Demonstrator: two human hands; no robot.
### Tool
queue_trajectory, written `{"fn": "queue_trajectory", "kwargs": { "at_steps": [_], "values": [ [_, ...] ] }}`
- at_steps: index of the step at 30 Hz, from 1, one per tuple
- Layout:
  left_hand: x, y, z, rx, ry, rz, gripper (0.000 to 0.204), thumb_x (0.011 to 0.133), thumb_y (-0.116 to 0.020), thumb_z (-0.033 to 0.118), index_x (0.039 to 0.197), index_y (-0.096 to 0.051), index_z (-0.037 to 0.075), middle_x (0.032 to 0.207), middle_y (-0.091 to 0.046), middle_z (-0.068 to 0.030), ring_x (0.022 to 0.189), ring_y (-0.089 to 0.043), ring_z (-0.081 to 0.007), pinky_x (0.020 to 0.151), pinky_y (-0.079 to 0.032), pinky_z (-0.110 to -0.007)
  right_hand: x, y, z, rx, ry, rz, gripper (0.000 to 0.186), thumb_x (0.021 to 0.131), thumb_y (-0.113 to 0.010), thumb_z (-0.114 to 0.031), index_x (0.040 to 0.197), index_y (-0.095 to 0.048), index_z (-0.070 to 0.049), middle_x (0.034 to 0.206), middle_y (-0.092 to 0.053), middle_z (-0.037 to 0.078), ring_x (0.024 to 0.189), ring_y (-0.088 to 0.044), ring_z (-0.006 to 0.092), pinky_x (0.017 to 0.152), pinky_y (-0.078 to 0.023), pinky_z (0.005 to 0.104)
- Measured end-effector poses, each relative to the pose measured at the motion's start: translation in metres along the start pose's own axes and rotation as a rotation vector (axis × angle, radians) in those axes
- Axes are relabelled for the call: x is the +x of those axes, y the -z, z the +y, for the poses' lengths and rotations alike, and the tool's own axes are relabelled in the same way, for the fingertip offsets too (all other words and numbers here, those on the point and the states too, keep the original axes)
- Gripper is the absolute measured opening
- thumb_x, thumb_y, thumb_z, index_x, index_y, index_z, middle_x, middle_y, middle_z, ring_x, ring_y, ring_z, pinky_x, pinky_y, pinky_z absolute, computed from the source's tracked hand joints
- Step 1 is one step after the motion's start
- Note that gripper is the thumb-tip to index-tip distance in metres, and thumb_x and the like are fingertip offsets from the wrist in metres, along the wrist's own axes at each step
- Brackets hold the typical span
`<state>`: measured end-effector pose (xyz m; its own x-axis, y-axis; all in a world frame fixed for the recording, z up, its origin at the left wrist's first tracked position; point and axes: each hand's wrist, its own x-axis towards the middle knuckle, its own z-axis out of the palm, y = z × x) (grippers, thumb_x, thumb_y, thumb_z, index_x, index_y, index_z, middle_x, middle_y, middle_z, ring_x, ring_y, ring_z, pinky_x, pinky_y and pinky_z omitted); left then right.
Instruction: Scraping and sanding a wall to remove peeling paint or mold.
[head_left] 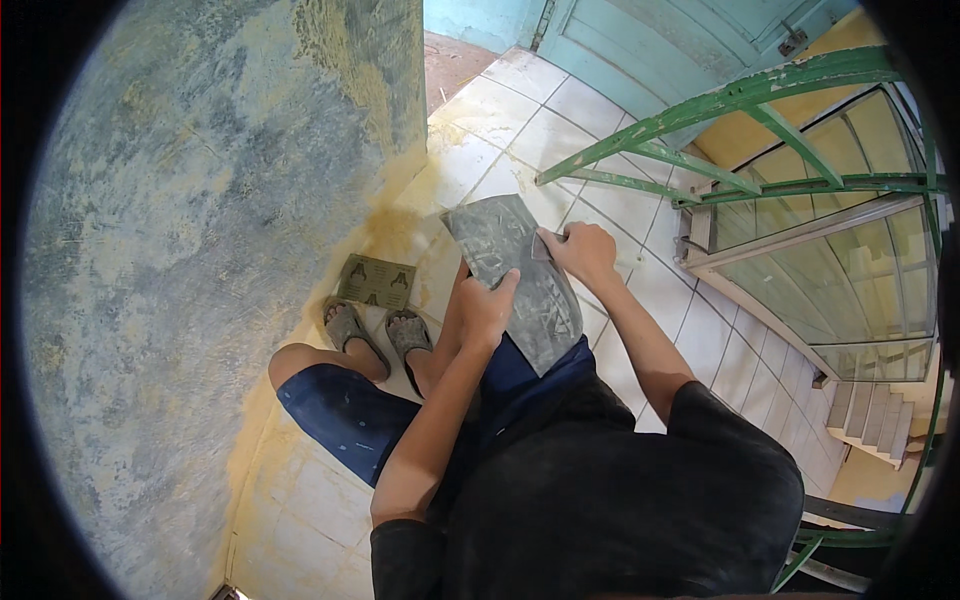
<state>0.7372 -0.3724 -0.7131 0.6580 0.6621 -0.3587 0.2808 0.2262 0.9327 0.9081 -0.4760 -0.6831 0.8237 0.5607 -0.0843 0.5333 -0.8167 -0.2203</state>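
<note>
A worn grey rectangular sheet (530,320) with pale scuffs lies tilted over my lap. My left hand (485,308) grips its left part, thumb lying on the top face. My right hand (585,255) is closed at the upper right of the sheet around a small flat tool (545,245), perhaps a scraper, whose blade rests on or just over the sheet; the fingers hide much of it. Below and left, my sandaled feet (350,335) stand beside a printed olive-grey square sheet (375,282) on the tiles.
A mottled grey-blue wall (200,200) with yellowish edges rises close on my left. Green metal railings (720,95) and framed glass panels (820,290) are on my right. A turquoise door (640,50) stands ahead on the white tiled floor (500,110). Steps (865,410) show at lower right.
</note>
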Motion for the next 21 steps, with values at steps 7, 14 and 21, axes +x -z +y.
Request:
{"fn": "queue_trajectory", "kwargs": {
  "at_steps": [7, 14, 21],
  "values": [
    [0.000, 0.005, 0.000, -0.125, -0.029, 0.014, 0.036, 0.089, -0.078, 0.014, 0.113, -0.069, -0.011, 0.107, -0.074, -0.0151, 0.091, -0.069, -0.0190, 0.084, -0.054, -0.033, 0.015, -0.011, 0.012, 0.152, -0.044, -0.049, 0.057, 0.085, -0.070, -0.058, 0.082, -0.075, -0.002, 0.075, -0.072, 0.021, 0.076, -0.072, 0.0397, 0.072, -0.056, 0.0485],
    [-0.011, 0.005, 0.021, 0.053, 0.075, 0.029, 0.040, 0.087, -0.080, 0.017, 0.115, -0.068, -0.010, 0.110, -0.075, -0.0172, 0.094, -0.071, -0.0222, 0.087, -0.053, -0.035, 0.026, -0.042, 0.005, 0.095, -0.188, 0.076, 0.045, 0.086, -0.065, -0.044, 0.079, -0.075, 0.000, 0.081, -0.073, 0.026, 0.079, -0.072, 0.0426, 0.075, -0.057, 0.0513],
    [-0.009, 0.008, 0.015, 0.031, 0.027, 0.054, 0.043, 0.087, -0.079, 0.017, 0.120, -0.066, -0.007, 0.111, -0.075, -0.0167, 0.099, -0.071, -0.0243, 0.091, -0.052, -0.035, 0.004, -0.031, -0.023, 0.100, -0.158, 0.141, 0.040, 0.088, -0.061, -0.034, 0.079, -0.075, 0.002, 0.080, -0.072, 0.028, 0.078, -0.072, 0.0444, 0.074, -0.056, 0.0537]
  ]
}}
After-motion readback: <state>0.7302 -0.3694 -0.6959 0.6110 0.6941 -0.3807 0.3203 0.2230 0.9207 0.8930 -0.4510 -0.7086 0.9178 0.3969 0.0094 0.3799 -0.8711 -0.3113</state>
